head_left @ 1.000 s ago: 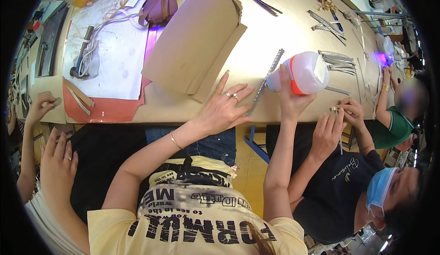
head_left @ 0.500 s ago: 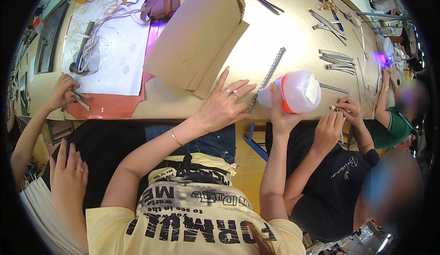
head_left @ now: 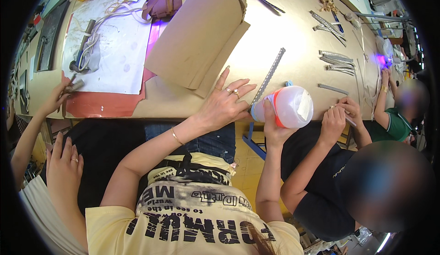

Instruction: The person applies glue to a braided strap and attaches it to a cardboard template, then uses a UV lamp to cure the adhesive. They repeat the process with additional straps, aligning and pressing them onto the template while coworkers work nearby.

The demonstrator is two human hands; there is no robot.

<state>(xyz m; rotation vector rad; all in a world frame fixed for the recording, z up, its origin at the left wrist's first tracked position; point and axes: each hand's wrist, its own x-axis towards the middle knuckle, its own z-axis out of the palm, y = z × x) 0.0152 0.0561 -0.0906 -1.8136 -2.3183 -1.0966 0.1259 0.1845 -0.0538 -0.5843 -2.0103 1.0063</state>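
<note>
My right hand [head_left: 275,133] is wrapped round a translucent plastic squeeze bottle [head_left: 285,108] with a red band. The bottle is tilted on its side, its narrow end pointing left. That end meets the near end of a grey braided strip [head_left: 270,74], which slants away across the table. My left hand [head_left: 224,100], with rings on it, is palm down at the table's edge. Its thumb and forefinger close on the strip's near end, while the other fingers stretch out. Whether anything comes out of the bottle is too small to tell.
Brown paper [head_left: 197,39] is folded beyond my left hand. Several braided strips [head_left: 337,62] lie at right, near a co-worker's hands [head_left: 339,117]. At left, another person's hand [head_left: 57,97] holds a small tool beside a white sheet [head_left: 110,44] with a corded tool [head_left: 84,46].
The bottle has shifted slightly left and nearer to me, its narrow end now at the strip's near end. My left hand stays put. The co-workers' hands have moved a little.
</note>
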